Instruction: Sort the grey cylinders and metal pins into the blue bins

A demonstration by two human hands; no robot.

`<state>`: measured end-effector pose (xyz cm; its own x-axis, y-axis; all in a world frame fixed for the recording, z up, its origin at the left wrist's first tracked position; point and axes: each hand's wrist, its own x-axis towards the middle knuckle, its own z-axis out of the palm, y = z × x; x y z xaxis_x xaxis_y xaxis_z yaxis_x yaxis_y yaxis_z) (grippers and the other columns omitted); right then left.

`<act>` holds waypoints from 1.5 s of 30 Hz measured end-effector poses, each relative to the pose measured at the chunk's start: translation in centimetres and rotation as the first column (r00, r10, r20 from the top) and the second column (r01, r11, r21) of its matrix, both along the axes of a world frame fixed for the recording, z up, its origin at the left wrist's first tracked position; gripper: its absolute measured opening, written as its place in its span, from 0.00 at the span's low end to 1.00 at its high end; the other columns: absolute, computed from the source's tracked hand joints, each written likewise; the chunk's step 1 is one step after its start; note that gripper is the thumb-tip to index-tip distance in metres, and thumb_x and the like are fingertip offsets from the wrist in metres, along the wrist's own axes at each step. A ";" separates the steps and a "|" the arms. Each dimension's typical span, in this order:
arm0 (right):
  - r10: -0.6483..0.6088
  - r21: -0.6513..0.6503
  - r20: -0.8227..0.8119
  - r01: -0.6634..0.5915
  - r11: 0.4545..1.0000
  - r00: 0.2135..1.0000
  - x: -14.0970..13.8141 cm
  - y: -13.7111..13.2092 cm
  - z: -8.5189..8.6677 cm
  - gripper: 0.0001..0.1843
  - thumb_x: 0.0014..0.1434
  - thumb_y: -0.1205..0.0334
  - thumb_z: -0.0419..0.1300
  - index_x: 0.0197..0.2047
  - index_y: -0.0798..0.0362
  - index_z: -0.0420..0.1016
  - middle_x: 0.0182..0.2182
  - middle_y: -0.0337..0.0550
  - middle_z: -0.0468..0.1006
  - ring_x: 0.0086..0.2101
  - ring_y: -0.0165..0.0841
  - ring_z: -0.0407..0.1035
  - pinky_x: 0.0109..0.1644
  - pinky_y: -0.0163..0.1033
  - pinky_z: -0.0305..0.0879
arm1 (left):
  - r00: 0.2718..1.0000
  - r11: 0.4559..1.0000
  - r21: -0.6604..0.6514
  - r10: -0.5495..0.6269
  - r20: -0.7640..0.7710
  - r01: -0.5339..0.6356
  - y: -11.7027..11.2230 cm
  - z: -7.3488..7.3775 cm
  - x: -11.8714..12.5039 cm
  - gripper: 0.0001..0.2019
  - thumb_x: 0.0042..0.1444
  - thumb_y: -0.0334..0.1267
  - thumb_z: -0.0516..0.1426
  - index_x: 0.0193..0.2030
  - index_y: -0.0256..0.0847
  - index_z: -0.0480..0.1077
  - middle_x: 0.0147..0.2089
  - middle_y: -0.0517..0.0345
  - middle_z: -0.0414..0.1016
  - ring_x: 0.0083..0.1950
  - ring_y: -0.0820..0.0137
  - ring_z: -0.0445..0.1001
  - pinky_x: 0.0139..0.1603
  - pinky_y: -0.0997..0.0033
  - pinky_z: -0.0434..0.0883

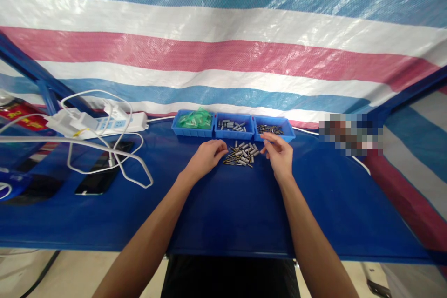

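A loose pile of small grey metal cylinders and thin gold-tipped pins [242, 153] lies on the blue table [223, 214]. My left hand [206, 158] rests just left of the pile, fingers curled, fingertips touching its edge. My right hand [279, 153] hovers at the pile's right side, fingers pinched near the rightmost tray. What the fingers hold, if anything, is too small to make out. Behind the pile stand three blue trays: one with green pieces [193, 123], one with grey cylinders [233, 126], one with thin pins [274, 129].
A white power strip [115, 123] with plugs and looping white cables sits at the left. A black phone [104, 167] lies beneath the cables. A striped tarpaulin hangs behind the table. A red label shows at far left.
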<state>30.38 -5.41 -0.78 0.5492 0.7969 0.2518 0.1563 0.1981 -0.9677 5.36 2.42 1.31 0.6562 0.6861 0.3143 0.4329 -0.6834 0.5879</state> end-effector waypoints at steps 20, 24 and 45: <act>0.454 -0.153 -0.132 -0.470 0.869 0.881 -2.6 -0.9 1.8 0.20 0.51 0.50 0.75 0.44 0.51 0.86 0.35 0.46 0.86 0.24 0.30 0.72 0.24 0.35 0.65 | 0.924 0.998 0.032 0.042 0.379 -0.059 -1.8 -0.3 1.9 0.05 0.63 0.32 0.63 0.45 0.41 0.79 0.41 0.55 0.83 0.41 0.68 0.81 0.48 0.68 0.78; 0.437 -0.150 -0.147 -0.457 0.877 0.887 -2.8 -0.9 2.1 0.19 0.50 0.50 0.76 0.42 0.51 0.87 0.34 0.45 0.86 0.23 0.30 0.71 0.24 0.35 0.65 | 0.929 0.999 0.019 0.037 0.367 -0.047 -1.9 -0.4 1.9 0.05 0.63 0.32 0.63 0.45 0.41 0.79 0.42 0.55 0.84 0.42 0.68 0.81 0.49 0.68 0.78; 0.006 0.021 -0.066 -0.004 1.000 0.998 -0.3 0.4 1.0 0.24 0.54 0.49 0.73 0.52 0.49 0.85 0.49 0.50 0.86 0.26 0.33 0.74 0.20 0.36 0.58 | 1.000 0.998 -0.067 -0.005 -0.004 0.005 -1.0 -0.8 1.1 0.18 0.57 0.37 0.67 0.55 0.46 0.77 0.44 0.55 0.82 0.47 0.61 0.78 0.49 0.61 0.75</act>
<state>30.10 -4.97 0.25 0.5613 0.7946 0.2314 0.0907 0.2189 -0.9715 6.41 1.44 0.49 0.6609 0.7023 0.2645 0.4324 -0.6444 0.6306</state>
